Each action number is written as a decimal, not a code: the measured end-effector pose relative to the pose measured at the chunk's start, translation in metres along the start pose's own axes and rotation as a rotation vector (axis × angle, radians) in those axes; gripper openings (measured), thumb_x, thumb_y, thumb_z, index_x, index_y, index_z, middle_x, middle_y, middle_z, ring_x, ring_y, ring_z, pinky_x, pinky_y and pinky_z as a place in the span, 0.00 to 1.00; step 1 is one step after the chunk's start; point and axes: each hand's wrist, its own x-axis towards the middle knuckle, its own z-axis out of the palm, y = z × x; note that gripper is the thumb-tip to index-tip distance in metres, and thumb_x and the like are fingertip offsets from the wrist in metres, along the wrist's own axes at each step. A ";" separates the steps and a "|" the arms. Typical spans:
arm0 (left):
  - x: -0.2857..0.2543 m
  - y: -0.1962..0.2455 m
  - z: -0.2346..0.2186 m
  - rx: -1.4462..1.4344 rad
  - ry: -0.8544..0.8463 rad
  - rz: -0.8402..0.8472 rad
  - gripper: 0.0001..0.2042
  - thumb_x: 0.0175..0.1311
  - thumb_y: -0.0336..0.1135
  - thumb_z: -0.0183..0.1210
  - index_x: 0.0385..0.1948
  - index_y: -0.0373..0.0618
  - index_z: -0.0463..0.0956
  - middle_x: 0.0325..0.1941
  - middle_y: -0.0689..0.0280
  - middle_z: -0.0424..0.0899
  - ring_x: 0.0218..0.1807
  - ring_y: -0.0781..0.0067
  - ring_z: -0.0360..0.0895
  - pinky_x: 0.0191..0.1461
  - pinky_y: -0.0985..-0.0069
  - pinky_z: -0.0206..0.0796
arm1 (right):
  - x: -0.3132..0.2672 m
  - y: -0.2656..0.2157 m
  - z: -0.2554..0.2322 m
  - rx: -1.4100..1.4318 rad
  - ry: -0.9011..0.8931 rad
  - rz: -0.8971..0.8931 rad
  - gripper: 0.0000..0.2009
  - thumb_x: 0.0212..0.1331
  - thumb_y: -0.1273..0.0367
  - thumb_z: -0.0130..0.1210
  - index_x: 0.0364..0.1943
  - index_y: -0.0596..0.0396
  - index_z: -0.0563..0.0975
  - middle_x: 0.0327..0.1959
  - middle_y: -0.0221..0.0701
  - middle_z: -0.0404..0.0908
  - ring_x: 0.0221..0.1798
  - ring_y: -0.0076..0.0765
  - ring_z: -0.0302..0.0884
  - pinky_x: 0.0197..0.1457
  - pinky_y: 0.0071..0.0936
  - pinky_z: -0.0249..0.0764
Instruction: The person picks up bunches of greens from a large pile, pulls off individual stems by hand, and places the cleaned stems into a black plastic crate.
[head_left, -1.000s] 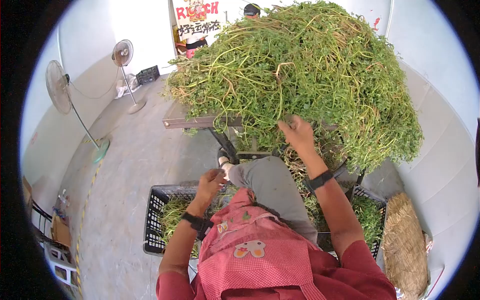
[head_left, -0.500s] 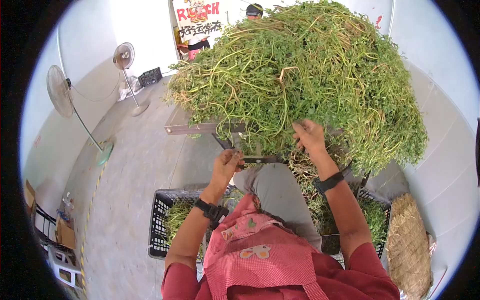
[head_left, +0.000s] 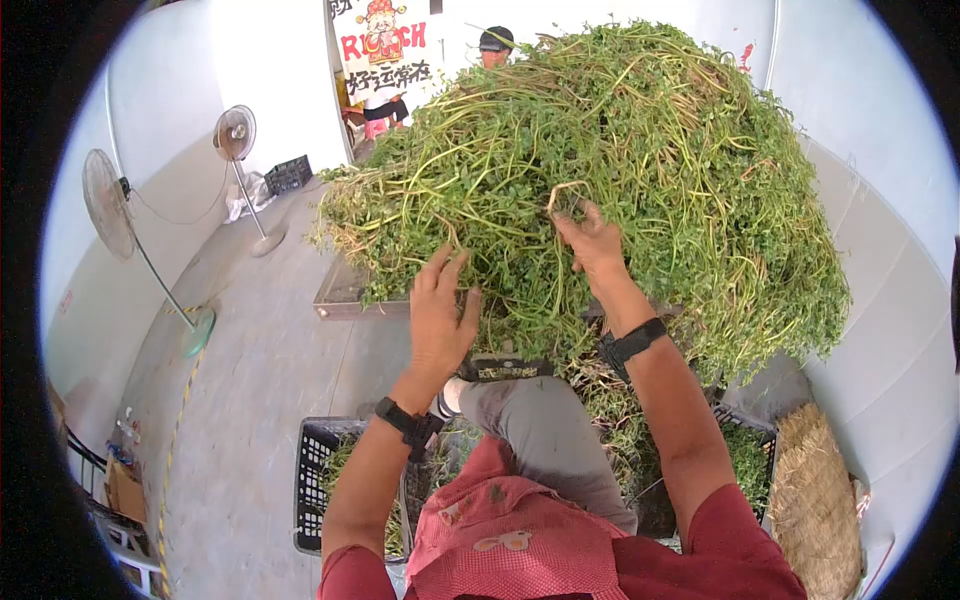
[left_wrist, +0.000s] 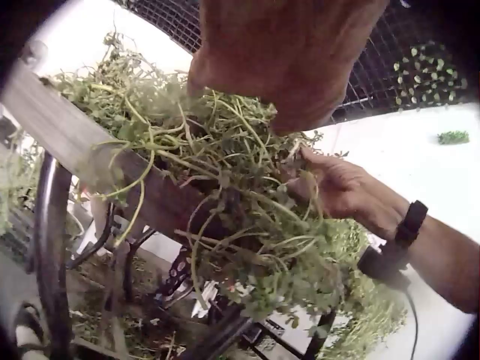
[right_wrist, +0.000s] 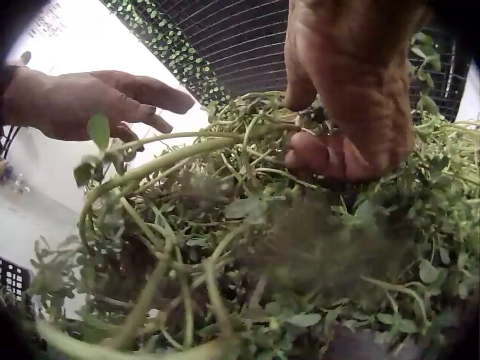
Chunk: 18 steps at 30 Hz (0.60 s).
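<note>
Plants: the pile (head_left: 640, 150) lies on the table (head_left: 345, 297), in front of both hands, and its stems hang over the edge nearest to the person.
Stem: one stem (right_wrist: 214, 144) goes from the pinch of the right hand (head_left: 594, 243) toward the side of the left hand (head_left: 438, 312).
Right hand: it is bent over the pile, thumb and fingers pinch the stem.
Left hand: it is raised at the near edge of the pile, fingers spread and almost straight; I cannot tell if it touches leaves.
Hands: they are apart, with plants between them.
Left crate: below the left hand and farther out, the black crate (head_left: 311, 475) has cut stems inside.
Right crate: below the right hand and farther out, another crate (head_left: 772, 440) has green leaves inside.
Wrists: each one wears a black band, and both forearms reach forward.
Only in left wrist view: a dark metal leg (left_wrist: 52, 247) is seen clearly under the table.
Only in head view: two fans (head_left: 108, 205) (head_left: 235, 134) stand beyond the left hand, and a straw bundle (head_left: 817, 500) lies outside the right crate.
</note>
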 end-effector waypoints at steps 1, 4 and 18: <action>0.010 0.004 0.002 0.046 0.000 0.037 0.22 0.59 0.31 0.54 0.57 0.46 0.66 0.64 0.54 0.61 0.63 0.50 0.59 0.65 0.60 0.51 | 0.001 -0.001 0.001 -0.001 0.000 -0.001 0.26 0.53 0.56 0.61 0.51 0.61 0.73 0.21 0.26 0.74 0.16 0.19 0.63 0.18 0.20 0.64; 0.019 0.001 0.016 0.122 -0.093 0.068 0.27 0.60 0.33 0.53 0.64 0.50 0.58 0.70 0.56 0.51 0.68 0.49 0.51 0.67 0.55 0.45 | 0.004 -0.008 0.002 -0.045 -0.207 -0.015 0.18 0.57 0.57 0.58 0.46 0.54 0.76 0.18 0.22 0.68 0.18 0.16 0.63 0.19 0.20 0.65; 0.030 0.010 0.032 0.205 -0.026 0.142 0.27 0.60 0.39 0.54 0.64 0.56 0.60 0.71 0.56 0.49 0.69 0.49 0.48 0.66 0.53 0.40 | -0.049 0.028 -0.043 0.459 -0.164 -0.038 0.08 0.64 0.65 0.50 0.33 0.53 0.68 0.26 0.24 0.68 0.32 0.27 0.78 0.33 0.25 0.78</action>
